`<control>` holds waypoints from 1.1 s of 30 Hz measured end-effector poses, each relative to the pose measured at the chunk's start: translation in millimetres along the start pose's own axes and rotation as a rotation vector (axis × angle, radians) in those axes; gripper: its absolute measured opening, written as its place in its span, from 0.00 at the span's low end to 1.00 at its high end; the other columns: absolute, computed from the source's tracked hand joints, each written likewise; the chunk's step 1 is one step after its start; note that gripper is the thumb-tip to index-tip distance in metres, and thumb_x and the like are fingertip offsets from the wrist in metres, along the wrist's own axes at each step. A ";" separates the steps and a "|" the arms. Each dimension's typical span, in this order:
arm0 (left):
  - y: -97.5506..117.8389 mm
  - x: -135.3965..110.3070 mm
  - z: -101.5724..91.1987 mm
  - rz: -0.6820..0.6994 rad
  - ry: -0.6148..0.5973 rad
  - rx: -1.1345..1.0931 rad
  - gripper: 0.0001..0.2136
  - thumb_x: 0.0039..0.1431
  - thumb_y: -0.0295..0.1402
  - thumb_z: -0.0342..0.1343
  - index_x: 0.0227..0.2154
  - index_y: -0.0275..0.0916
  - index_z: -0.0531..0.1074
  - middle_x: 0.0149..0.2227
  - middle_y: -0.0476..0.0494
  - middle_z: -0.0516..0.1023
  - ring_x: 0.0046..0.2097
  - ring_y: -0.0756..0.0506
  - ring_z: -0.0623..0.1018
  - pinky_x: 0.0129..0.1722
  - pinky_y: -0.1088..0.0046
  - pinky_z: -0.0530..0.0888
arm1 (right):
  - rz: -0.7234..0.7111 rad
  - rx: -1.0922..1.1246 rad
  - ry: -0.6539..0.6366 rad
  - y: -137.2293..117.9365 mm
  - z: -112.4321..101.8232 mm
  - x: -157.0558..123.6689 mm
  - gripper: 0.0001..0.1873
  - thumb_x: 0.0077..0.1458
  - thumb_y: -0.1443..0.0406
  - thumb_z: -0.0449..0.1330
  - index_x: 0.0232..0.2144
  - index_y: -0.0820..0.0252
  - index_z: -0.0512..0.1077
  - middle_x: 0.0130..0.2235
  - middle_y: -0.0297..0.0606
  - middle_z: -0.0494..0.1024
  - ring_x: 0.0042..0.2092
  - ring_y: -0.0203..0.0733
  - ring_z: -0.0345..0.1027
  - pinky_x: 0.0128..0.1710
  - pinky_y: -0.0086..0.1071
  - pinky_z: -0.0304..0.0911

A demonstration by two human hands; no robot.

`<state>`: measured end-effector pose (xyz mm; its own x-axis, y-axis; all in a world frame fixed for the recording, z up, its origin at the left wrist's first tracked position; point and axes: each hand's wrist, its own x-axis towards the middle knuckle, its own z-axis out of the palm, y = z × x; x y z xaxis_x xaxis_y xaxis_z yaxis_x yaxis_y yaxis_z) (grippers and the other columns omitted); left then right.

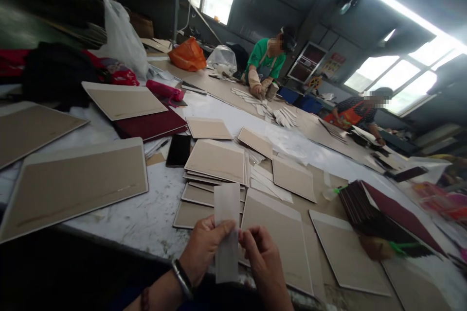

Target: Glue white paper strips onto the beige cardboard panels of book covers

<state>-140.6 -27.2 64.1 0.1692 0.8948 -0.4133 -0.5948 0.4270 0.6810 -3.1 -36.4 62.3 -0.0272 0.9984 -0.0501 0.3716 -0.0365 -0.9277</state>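
Note:
My left hand (205, 248) grips a pale paper strip (226, 262) upright between thumb and fingers, at the table's near edge. Close by on the strip's right side, my right hand (260, 257) has its thumb and fingers pinched together; whether they hold the strip's edge I cannot make out. Behind the strip lies a stack of beige boards (215, 159) with white edges. A larger beige board (280, 238) lies flat just beyond my right hand. More paper strips (268, 183) rest between the boards.
Beige boards (83, 180) spread to the left, near a black phone (178, 150). On the right stand a stack of dark red covers (386, 209) and a brush with a green handle (404, 248). Across the table, a person in green (268, 58) and another in an orange apron (346, 114) work.

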 end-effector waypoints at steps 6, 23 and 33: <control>-16.1 -24.9 0.6 -0.027 -0.011 0.182 0.20 0.33 0.43 0.66 0.27 0.33 0.73 0.24 0.45 0.76 0.27 0.47 0.73 0.30 0.72 0.69 | 0.057 0.279 0.019 0.2 10.8 -25.4 0.15 0.48 0.54 0.59 0.25 0.60 0.65 0.24 0.29 0.65 0.26 0.33 0.57 0.25 0.26 0.55; -99.7 -58.7 -40.2 0.062 -0.461 1.178 0.04 0.51 0.31 0.50 0.24 0.38 0.66 0.21 0.53 0.68 0.25 0.52 0.67 0.25 0.78 0.61 | 0.317 0.475 0.248 65.3 -57.8 -99.7 0.18 0.50 0.50 0.57 0.26 0.57 0.58 0.20 0.24 0.61 0.18 0.27 0.50 0.18 0.23 0.46; -57.7 -22.0 -18.5 1.204 -0.507 1.555 0.08 0.58 0.26 0.48 0.38 0.33 0.68 0.23 0.47 0.70 0.25 0.48 0.69 0.25 0.72 0.65 | 0.263 -0.319 -0.283 36.5 -88.4 -21.9 0.16 0.53 0.57 0.51 0.21 0.61 0.65 0.21 0.29 0.62 0.26 0.33 0.55 0.25 0.27 0.49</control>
<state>-124.5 -73.9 22.7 0.6074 0.5839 0.5386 0.4450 -0.8118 0.3782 93.1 -55.7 62.2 -0.1284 0.9047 -0.4064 0.6638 -0.2261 -0.7129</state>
